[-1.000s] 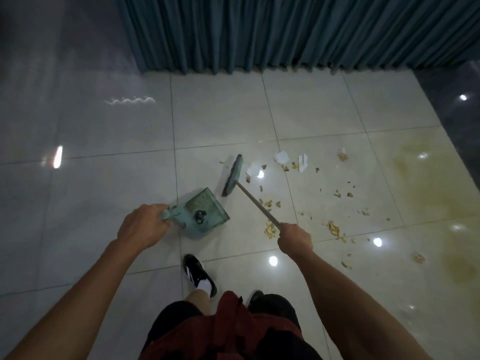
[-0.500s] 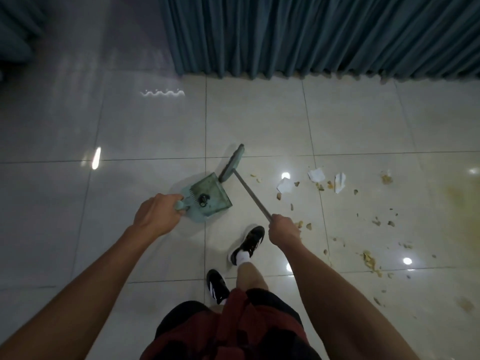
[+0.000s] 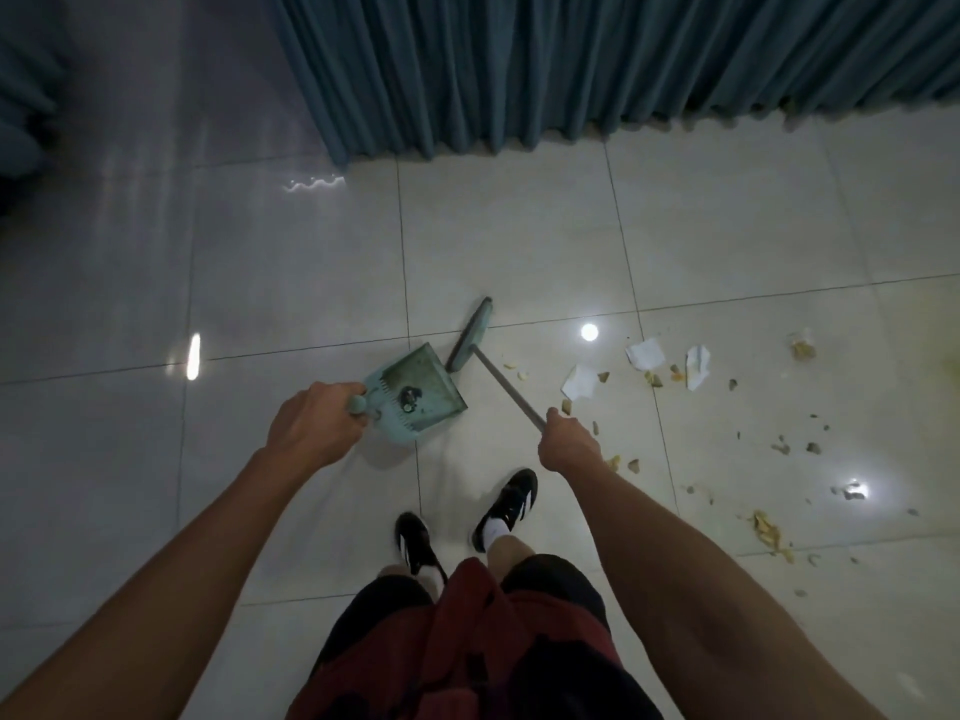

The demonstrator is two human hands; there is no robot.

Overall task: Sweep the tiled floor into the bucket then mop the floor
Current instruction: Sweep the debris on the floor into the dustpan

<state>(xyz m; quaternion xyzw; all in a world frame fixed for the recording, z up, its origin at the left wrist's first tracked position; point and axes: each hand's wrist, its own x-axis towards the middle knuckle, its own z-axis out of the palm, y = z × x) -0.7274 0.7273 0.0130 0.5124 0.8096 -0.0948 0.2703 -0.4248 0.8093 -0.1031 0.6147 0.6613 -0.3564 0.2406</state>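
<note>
My left hand [image 3: 317,428] grips the handle of a pale green dustpan [image 3: 415,389], which hangs tilted just above the tiles with a small dark lump inside it. My right hand [image 3: 569,449] is closed around the grey stick of a broom [image 3: 506,389]. Its green head [image 3: 471,335] sits just past the pan's right corner. Scraps of white paper [image 3: 644,353] and brownish crumbs [image 3: 769,530] lie scattered over the pale tiles to the right of the broom. No bucket or mop is in view.
A teal curtain [image 3: 519,70] hangs to the floor along the back. My two feet in black shoes [image 3: 506,501] stand behind the pan. A yellowish stain [image 3: 935,324] marks the tiles at far right. Glossy tiles to the left reflect lights.
I have stepped left and the view has shifted left, so the debris now lies further right. The broom head has swung from among the scraps to the pan's far right corner.
</note>
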